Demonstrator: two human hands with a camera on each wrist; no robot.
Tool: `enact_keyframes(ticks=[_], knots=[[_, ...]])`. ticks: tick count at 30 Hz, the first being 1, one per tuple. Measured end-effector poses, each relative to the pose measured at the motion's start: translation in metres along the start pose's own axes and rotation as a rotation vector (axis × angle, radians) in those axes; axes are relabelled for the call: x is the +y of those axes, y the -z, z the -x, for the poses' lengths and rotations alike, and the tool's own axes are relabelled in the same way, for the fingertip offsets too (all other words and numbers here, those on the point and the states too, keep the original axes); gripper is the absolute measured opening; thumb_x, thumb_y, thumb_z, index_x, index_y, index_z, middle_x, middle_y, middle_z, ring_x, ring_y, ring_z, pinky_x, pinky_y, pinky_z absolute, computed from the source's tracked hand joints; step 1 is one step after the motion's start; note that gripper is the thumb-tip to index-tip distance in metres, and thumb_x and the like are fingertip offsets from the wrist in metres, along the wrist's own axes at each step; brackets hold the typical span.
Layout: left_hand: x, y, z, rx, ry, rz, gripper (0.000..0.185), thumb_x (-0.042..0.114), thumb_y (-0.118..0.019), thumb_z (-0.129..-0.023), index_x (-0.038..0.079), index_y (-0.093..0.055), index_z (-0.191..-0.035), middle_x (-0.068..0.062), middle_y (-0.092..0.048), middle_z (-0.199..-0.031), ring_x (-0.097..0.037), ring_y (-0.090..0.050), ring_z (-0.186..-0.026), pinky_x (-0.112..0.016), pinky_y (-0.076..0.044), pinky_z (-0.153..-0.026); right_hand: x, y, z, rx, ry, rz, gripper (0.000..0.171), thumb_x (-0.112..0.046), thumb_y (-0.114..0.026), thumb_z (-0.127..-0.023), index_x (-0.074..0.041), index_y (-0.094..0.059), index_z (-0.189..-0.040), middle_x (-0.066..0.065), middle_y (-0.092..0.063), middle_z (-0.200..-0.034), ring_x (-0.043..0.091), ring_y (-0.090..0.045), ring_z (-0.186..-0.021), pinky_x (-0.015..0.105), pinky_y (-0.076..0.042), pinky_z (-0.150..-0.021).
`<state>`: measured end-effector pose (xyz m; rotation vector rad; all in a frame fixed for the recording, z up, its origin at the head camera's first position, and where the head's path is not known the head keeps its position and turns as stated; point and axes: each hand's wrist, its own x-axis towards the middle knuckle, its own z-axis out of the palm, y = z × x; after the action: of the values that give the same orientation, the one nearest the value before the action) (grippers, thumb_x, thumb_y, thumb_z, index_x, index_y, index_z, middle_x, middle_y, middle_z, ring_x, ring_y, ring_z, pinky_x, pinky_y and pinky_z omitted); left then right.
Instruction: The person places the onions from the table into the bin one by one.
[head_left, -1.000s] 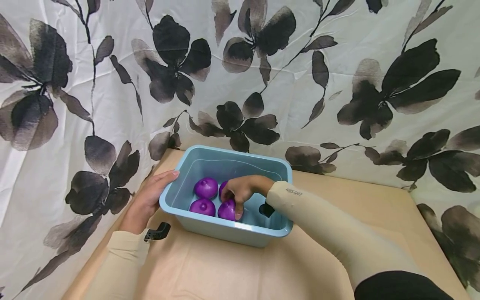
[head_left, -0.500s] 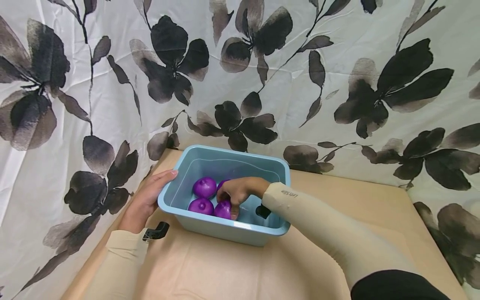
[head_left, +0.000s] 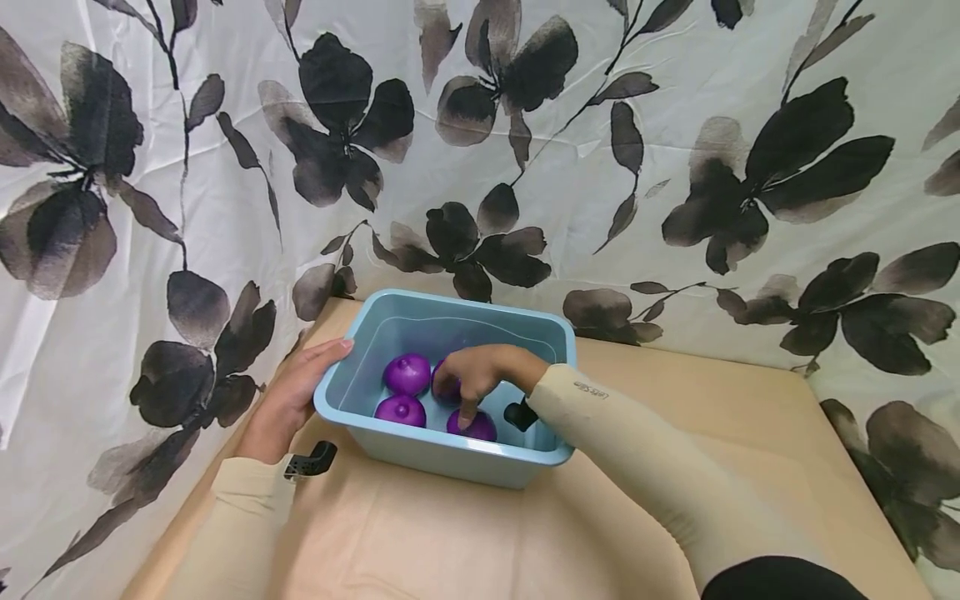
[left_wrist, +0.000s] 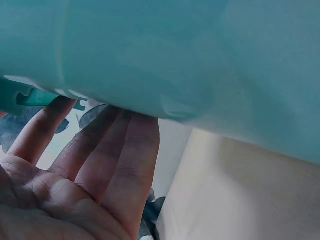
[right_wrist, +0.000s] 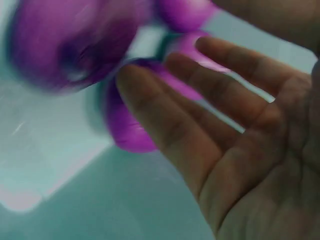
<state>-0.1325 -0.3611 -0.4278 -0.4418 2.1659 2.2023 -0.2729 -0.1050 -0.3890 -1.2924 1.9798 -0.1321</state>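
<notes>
A light blue plastic bin point(head_left: 450, 457) stands on the table and holds several purple balls. My right hand point(head_left: 468, 393) reaches into it with loose fingers, one fingertip touching the front right purple ball point(head_left: 478, 428). Two more balls point(head_left: 407, 373) point(head_left: 401, 410) lie to the left, and another is half hidden under that hand. In the right wrist view the fingers point(right_wrist: 165, 115) are spread straight over blurred purple balls point(right_wrist: 65, 45), gripping none. My left hand point(head_left: 298, 392) lies flat against the bin's left wall; the left wrist view shows straight fingers point(left_wrist: 115, 150) against the bin point(left_wrist: 175, 55).
The table point(head_left: 450, 542) is covered in tan paper. A white curtain with dark flowers point(head_left: 570, 167) hangs close behind and to the left of the bin. Bare tabletop extends to the right of the bin and in front of it.
My right hand has let go of the front ball, which now lies a little further right with one fingertip on it. The left hand and the bin have hardly moved.
</notes>
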Motion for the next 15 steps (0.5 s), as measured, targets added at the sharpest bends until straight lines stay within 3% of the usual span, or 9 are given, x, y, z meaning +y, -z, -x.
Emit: enact_keyframes(ticks=[5, 9, 12, 15], knots=[[0.002, -0.002, 0.001, -0.007, 0.021, -0.01, 0.068, 0.037, -0.057, -0.107, 0.002, -0.034, -0.161, 0.013, -0.071, -0.101, -0.008, -0.072, -0.093, -0.03, -0.062, -0.08, -0.003, 0.012, 0.036, 0.137, 0.015, -0.091, 0.068, -0.017, -0.089, -0.082, -0.005, -0.061, -0.143, 0.014, -0.063, -0.146, 0.029, -0.057, -0.139, 0.043, -0.047, -0.117], [0.002, 0.0, 0.001, -0.011, 0.022, -0.022, 0.07, 0.039, -0.057, -0.106, 0.002, -0.034, -0.161, 0.014, -0.07, -0.102, -0.008, -0.071, -0.094, -0.03, -0.062, -0.08, -0.004, 0.018, 0.073, 0.216, 0.037, -0.259, 0.066, -0.013, -0.086, -0.084, -0.007, -0.06, -0.144, 0.012, -0.062, -0.147, 0.03, -0.063, -0.133, 0.04, -0.055, -0.108], [0.0, 0.001, 0.001, -0.024, 0.016, -0.01, 0.068, 0.042, -0.06, -0.105, 0.007, -0.04, -0.159, 0.014, -0.07, -0.102, -0.008, -0.071, -0.095, -0.03, -0.062, -0.08, 0.001, 0.018, 0.101, 0.254, 0.045, -0.375, 0.066, -0.011, -0.086, -0.085, -0.008, -0.059, -0.145, 0.011, -0.06, -0.148, 0.029, -0.067, -0.128, 0.037, -0.059, -0.101], [-0.001, 0.002, 0.001, -0.041, 0.012, 0.013, 0.06, 0.043, -0.062, -0.103, 0.014, -0.049, -0.154, 0.014, -0.071, -0.102, -0.009, -0.072, -0.094, -0.031, -0.062, -0.079, 0.01, 0.014, 0.125, 0.301, 0.048, -0.417, 0.065, -0.013, -0.086, -0.085, -0.009, -0.059, -0.145, 0.01, -0.06, -0.148, 0.027, -0.067, -0.128, 0.037, -0.059, -0.101]])
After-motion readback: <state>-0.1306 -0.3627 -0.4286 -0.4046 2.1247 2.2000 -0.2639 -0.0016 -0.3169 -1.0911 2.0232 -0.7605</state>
